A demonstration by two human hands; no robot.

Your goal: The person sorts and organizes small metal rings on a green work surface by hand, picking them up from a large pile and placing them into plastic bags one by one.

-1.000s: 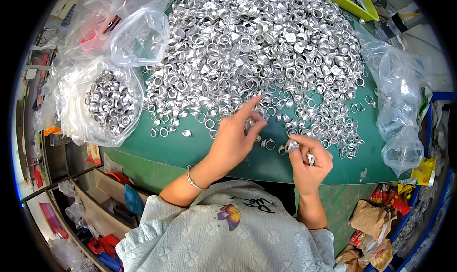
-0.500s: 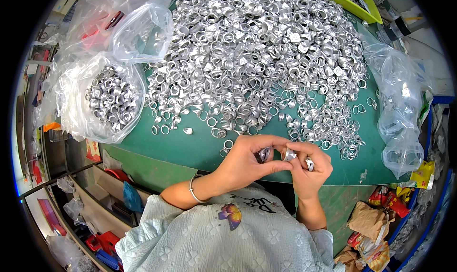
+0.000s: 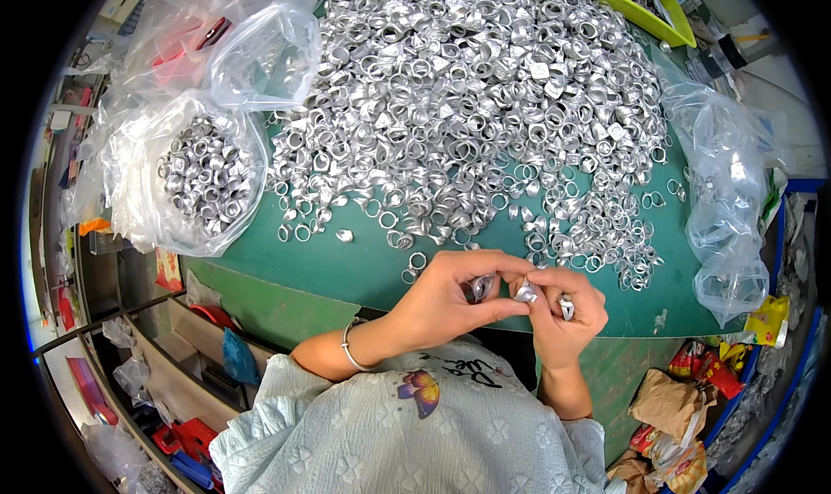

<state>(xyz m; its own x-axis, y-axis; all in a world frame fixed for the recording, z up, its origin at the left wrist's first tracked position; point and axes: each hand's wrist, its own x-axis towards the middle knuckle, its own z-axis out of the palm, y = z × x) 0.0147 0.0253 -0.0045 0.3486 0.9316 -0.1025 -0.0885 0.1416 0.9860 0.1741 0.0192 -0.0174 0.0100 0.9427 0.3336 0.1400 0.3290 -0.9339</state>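
Observation:
Close to the table's front edge my two hands meet, fingertips almost touching. A silver ring (image 3: 525,292) is pinched between them, gripped by my right hand (image 3: 564,314) and touched by the thumb of my left hand (image 3: 459,297). Inside the curl of my left fingers sits another silver ring (image 3: 479,286), partly hidden. One more ring (image 3: 566,306) shows among my right fingers. Beyond the hands a large heap of silver rings (image 3: 467,87) spreads over the green tabletop (image 3: 329,273), with loose ones at its near edge.
At the left, an open clear plastic bag (image 3: 247,226) holds many rings. Another crumpled clear bag (image 3: 723,200) lies along the right side. A yellow-green tray (image 3: 666,28) stands at the far right. Drawers (image 3: 186,338) are below left, and snack packets (image 3: 710,368) below right.
The ring pinched between my fingertips has turned and now shows a broader face. My hands have shifted only slightly; the heap and bags look unchanged.

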